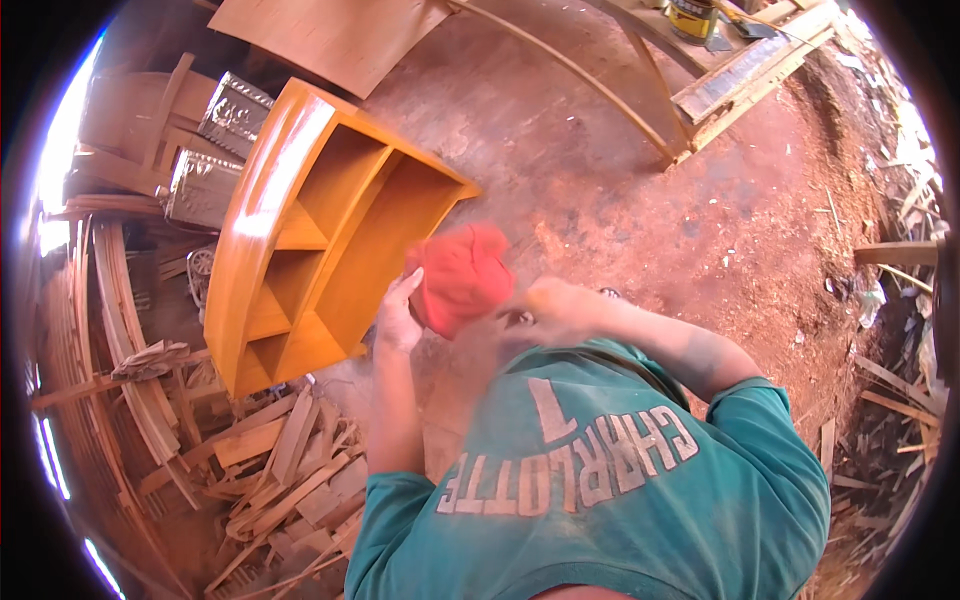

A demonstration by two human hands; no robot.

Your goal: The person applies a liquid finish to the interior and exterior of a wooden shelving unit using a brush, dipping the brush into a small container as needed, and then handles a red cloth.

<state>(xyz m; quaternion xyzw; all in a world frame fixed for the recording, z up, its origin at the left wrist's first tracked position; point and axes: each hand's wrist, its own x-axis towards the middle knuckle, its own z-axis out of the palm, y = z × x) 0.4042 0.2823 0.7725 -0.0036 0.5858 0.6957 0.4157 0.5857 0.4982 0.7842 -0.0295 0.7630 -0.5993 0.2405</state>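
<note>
My left hand (398, 318) grips a bunched red cloth (463, 280) by its left edge, holding it up in front of my chest. Close to the cloth's right side is my right hand (560, 312), smeared by motion, so its fingers and anything in them are unclear. Left of the cloth stands an orange-brown varnished wooden shelf unit (345, 215), with a glossy curved side and several compartments. My left hand is beside its lower right part, and I cannot tell whether the cloth touches it.
Scrap wood pieces (300, 470) are heaped at the lower left, near long leaning boards (130, 330). Silvery patterned panels (205, 185) stand behind the shelf unit. A wooden workbench (750, 90) with a tin (692, 18) is at the upper right. Shavings cover the right side.
</note>
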